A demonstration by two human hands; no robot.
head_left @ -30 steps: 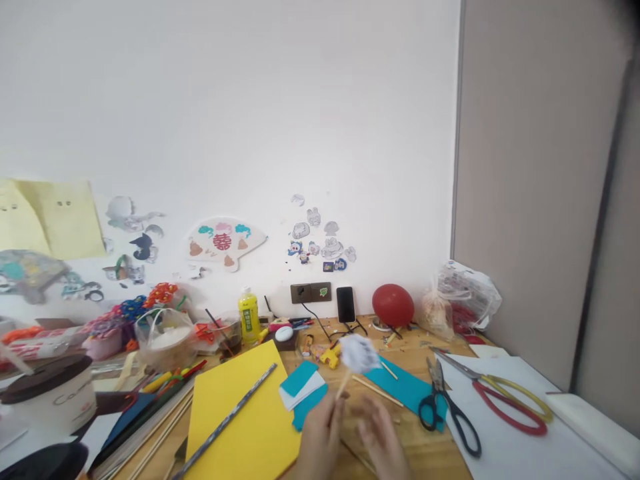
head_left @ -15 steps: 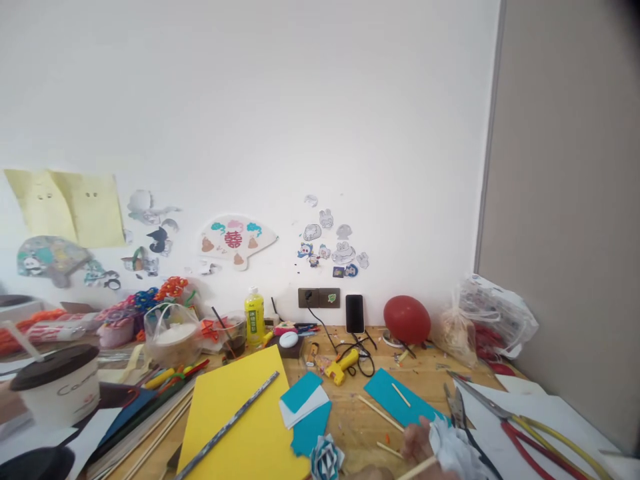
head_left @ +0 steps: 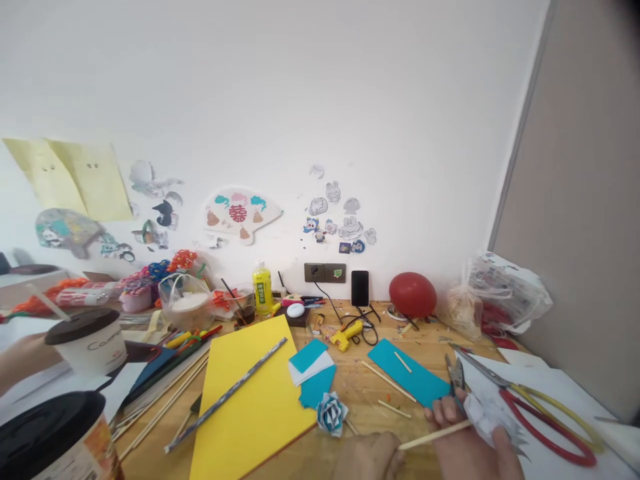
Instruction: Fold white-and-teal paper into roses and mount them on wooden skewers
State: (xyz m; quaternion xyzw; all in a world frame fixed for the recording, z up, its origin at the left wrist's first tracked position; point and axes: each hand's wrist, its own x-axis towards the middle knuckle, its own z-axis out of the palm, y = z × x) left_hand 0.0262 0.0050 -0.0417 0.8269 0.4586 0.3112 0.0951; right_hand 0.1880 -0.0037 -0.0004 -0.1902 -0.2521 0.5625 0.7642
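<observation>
My left hand (head_left: 367, 457) is closed at the bottom edge, its fingers pinching the near end of a thin wooden stick (head_left: 434, 437). The stick runs right to a crumpled white paper flower (head_left: 493, 415) with pointed edges. My right hand (head_left: 463, 450), palm up, is closed on that white paper flower, thumb on its right side and fingers curled at the left. Just beyond my left hand lies a blue-and-white paper flower (head_left: 331, 414) with a stick stem. Pliers (head_left: 455, 375) and scissors (head_left: 530, 407) with red and yellow handles lie by my right hand.
A yellow board (head_left: 250, 407) carries a patterned strip. Blue card (head_left: 407, 370), a yellow glue gun (head_left: 347, 335), a red balloon (head_left: 413, 295) and a phone (head_left: 360, 288) lie beyond. Lidded cups (head_left: 93, 347) stand left, where another person's arm (head_left: 23, 360) reaches in.
The view has tilted down, so both hands show more. The white paper flower on its stick now appears lower and further right. An arm has come in at the left edge.
</observation>
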